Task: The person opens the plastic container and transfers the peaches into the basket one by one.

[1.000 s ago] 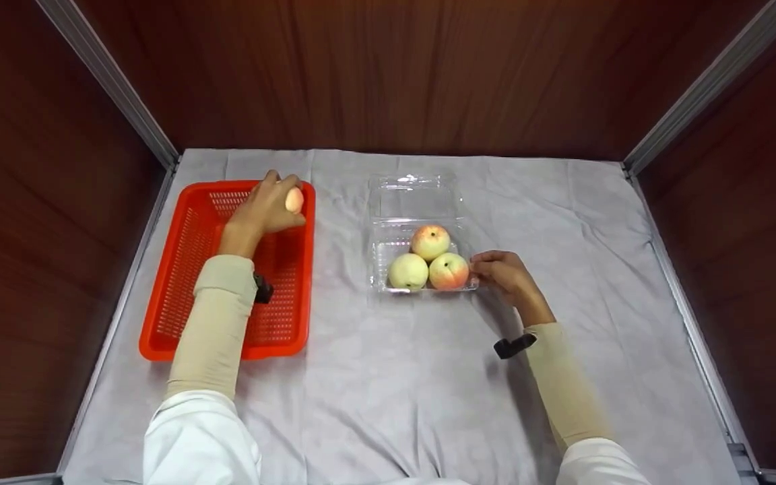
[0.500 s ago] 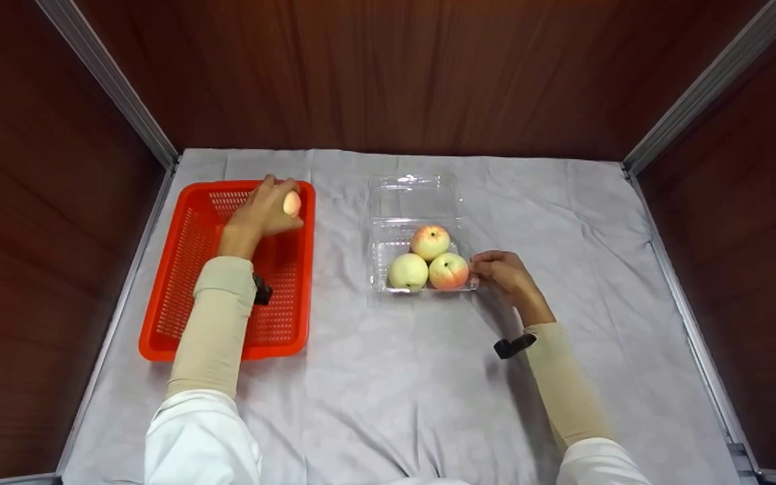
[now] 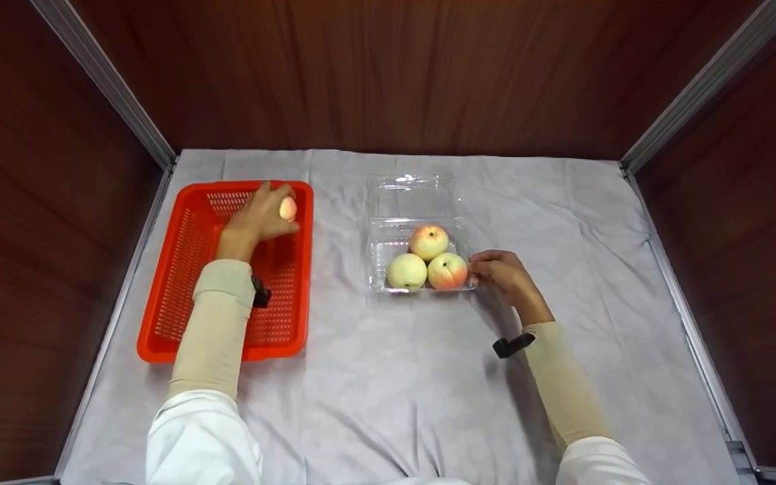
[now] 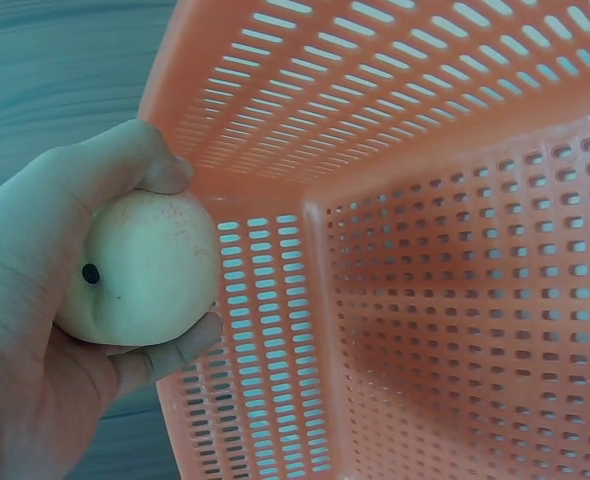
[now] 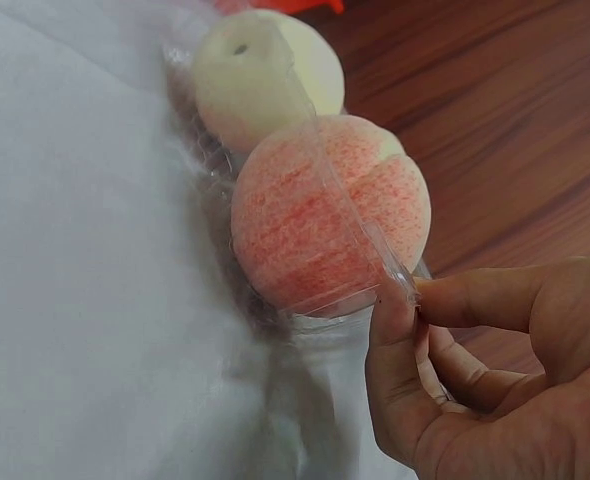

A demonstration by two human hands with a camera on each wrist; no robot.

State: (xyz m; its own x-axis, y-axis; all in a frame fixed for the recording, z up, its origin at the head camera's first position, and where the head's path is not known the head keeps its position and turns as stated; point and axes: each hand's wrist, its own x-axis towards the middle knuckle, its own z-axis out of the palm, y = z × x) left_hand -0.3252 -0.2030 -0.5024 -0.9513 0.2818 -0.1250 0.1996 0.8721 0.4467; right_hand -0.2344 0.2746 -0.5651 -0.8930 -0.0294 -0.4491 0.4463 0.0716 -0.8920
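Note:
In the left wrist view my left hand [image 4: 45, 290] grips a pale peach [image 4: 150, 265] with a dark stem dimple, thumb on one side and fingers curled on the other. The head view shows this hand [image 3: 256, 219] over the far right part of a red perforated basket [image 3: 309, 283]. My right hand [image 3: 506, 275] pinches the right rim of a clear plastic clamshell box [image 3: 381, 232], its lid folded back. Inside the box lie three peaches [image 3: 447, 271], grouped at the near side. Up close, the right wrist view shows finger and thumb on the clear rim, beside a red-speckled peach [image 5: 325, 215].
A light grey cloth [image 3: 388, 391] covers the table. Dark wood-grain panels [image 3: 388, 74] with metal corner posts [image 3: 108, 77] enclose it at the back and both sides. The basket stands left of the box, with a strip of cloth between them.
My left hand has sunk slightly toward me and to the left with the peach, over the basket. The right hand and the box have stayed in place.

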